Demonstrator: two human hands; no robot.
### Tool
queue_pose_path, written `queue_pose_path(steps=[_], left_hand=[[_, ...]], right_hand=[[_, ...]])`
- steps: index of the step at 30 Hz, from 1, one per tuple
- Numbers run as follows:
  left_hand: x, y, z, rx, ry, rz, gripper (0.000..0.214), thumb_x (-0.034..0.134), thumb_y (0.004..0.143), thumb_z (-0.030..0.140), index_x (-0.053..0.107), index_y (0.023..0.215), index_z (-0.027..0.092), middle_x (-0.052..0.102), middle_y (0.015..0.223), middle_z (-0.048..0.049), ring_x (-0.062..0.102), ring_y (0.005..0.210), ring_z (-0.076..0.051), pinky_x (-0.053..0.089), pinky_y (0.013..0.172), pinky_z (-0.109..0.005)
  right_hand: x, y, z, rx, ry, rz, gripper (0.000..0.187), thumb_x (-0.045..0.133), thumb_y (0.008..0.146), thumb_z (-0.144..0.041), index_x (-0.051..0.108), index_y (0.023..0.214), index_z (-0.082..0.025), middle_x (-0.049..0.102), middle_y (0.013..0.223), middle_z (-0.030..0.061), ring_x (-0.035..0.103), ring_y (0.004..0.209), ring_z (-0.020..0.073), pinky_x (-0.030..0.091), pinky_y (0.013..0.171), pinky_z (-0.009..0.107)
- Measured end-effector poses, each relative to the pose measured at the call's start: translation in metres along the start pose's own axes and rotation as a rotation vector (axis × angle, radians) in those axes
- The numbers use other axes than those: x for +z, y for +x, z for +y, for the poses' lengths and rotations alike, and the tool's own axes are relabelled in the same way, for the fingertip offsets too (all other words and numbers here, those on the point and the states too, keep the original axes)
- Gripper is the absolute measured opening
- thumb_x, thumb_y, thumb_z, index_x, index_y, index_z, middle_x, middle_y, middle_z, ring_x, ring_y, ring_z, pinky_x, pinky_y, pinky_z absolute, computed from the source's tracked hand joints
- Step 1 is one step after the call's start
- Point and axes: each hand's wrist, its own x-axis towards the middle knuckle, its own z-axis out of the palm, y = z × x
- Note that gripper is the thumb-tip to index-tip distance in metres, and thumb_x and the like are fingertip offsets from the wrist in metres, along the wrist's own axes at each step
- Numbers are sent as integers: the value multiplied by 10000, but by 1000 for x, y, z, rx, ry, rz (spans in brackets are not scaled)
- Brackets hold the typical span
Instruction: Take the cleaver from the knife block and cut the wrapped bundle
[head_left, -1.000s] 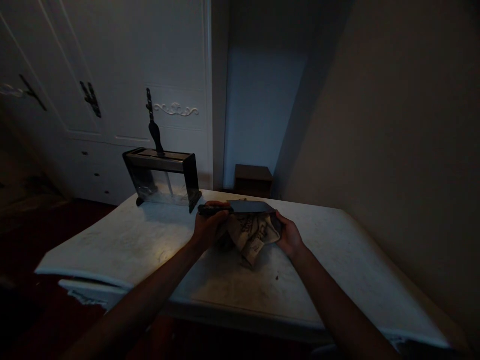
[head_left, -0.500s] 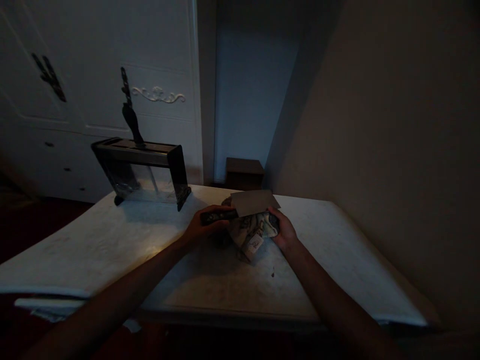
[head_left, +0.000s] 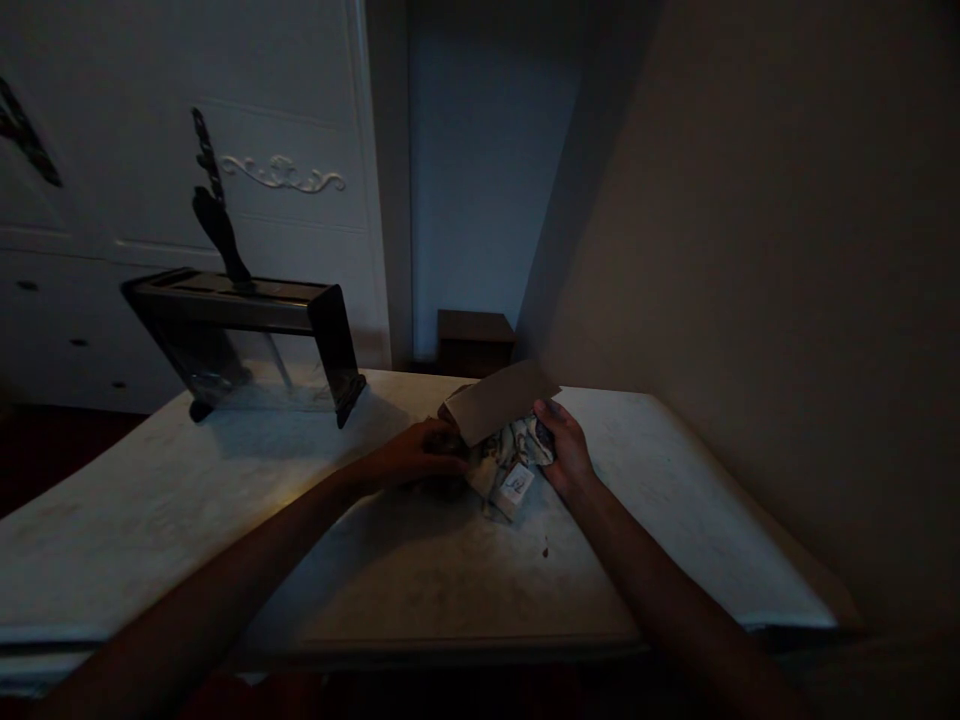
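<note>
My left hand [head_left: 417,459] is closed round the dark handle of a cleaver [head_left: 499,399], whose broad grey blade tilts up to the right over the table. My right hand [head_left: 564,449] grips a crumpled patterned cloth [head_left: 504,462] with a small white label, bunched under and against the blade. Both hands rest low over the pale table [head_left: 225,500] near its far middle.
A dark knife block [head_left: 247,335] with a clear front stands at the table's back left, one dark-handled utensil [head_left: 214,205] sticking up from it. White cupboards fill the left background. A small brown box [head_left: 475,341] sits behind the table by a tan wall [head_left: 750,250].
The cleaver blade has turned from lying flat to tilting up at its right end. The cloth has been drawn in tighter under it. The view has shifted right.
</note>
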Motion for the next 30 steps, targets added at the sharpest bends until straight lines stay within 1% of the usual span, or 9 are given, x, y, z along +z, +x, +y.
queue_pose_path(steps=[2, 5, 8, 10, 14, 19, 23, 27, 30], left_hand=[[-1, 1, -1, 54, 20, -39, 446, 799, 673, 405, 693, 1026, 155, 688, 802, -39, 565, 496, -117, 376, 387, -186], [0, 0, -9, 169, -34, -57, 320, 766, 706, 382, 685, 922, 161, 679, 780, -32, 586, 558, -123, 414, 450, -183], [4, -2, -18, 118, -80, -34, 383, 747, 723, 424, 624, 976, 163, 641, 687, 0, 540, 456, -116, 371, 398, -196], [9, -3, -21, 77, -106, -9, 442, 729, 738, 471, 582, 1025, 169, 629, 654, 9, 535, 413, -129, 359, 374, -211], [16, -4, -20, 81, -170, 48, 499, 709, 760, 503, 544, 1099, 175, 645, 658, 1, 556, 408, -151, 367, 370, -229], [15, -4, -17, 87, -205, 65, 474, 747, 732, 452, 571, 1063, 161, 646, 653, -5, 560, 401, -161, 366, 363, -241], [15, -5, -17, 86, -209, 38, 414, 745, 724, 440, 601, 990, 158, 628, 631, 2, 523, 369, -137, 337, 346, -229], [17, -4, -17, 106, -190, 7, 362, 723, 730, 429, 588, 943, 168, 606, 609, 21, 497, 357, -111, 330, 333, -206], [18, -3, -18, 145, -200, -19, 344, 718, 730, 417, 575, 928, 175, 592, 586, 32, 485, 351, -99, 321, 334, -195]], right_hand=[[1, 0, -2, 5, -23, -21, 391, 914, 601, -330, 692, 901, -213, 725, 819, 4, 681, 702, 174, 591, 687, 285], [3, -2, -6, 48, -44, -55, 442, 932, 559, -378, 705, 900, -210, 732, 824, 15, 687, 704, 203, 605, 696, 323], [8, -6, -9, 92, -60, -76, 485, 943, 520, -432, 720, 889, -209, 742, 827, 35, 694, 714, 231, 611, 729, 359], [10, -10, -9, 99, -87, -87, 495, 948, 511, -422, 723, 896, -207, 746, 833, 39, 698, 731, 238, 607, 753, 368], [11, -16, -3, 59, -204, -84, 518, 955, 519, -341, 713, 956, -203, 751, 892, 32, 691, 759, 207, 588, 743, 320], [11, -17, 8, -23, -253, -102, 546, 943, 549, -321, 650, 1000, -229, 728, 895, -5, 672, 788, 182, 568, 741, 289], [14, -15, 19, -76, -292, -119, 692, 957, 505, -284, 568, 1076, -258, 712, 960, -15, 675, 862, 192, 571, 798, 316], [24, -12, 28, -77, -372, -247, 857, 967, 416, -205, 553, 1165, -243, 693, 1116, 31, 652, 1043, 239, 553, 918, 378], [31, -8, 31, -75, -415, -349, 818, 957, 399, -173, 609, 1138, -217, 699, 1125, 49, 641, 1081, 253, 523, 985, 412]])
